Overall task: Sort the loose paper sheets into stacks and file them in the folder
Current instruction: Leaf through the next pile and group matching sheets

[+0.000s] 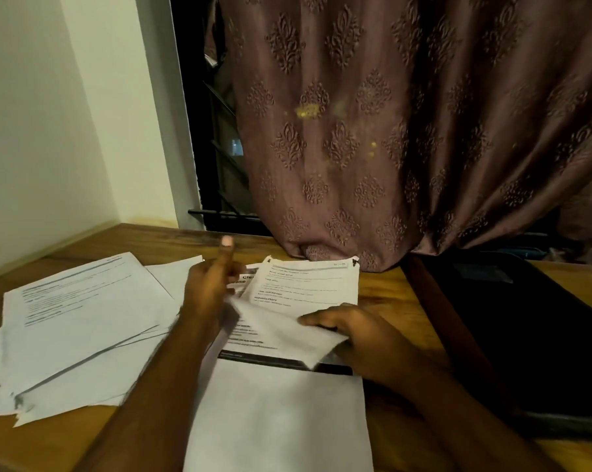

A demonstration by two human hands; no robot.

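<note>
Right of both hands lay the dark folder (512, 335); left of them, a loose stack (80, 321). Between, the right hand (352, 338) pinched a limp, bending sheet (301, 308) by its edge. Left hand (207, 287), blurred: grip unclear.
</note>
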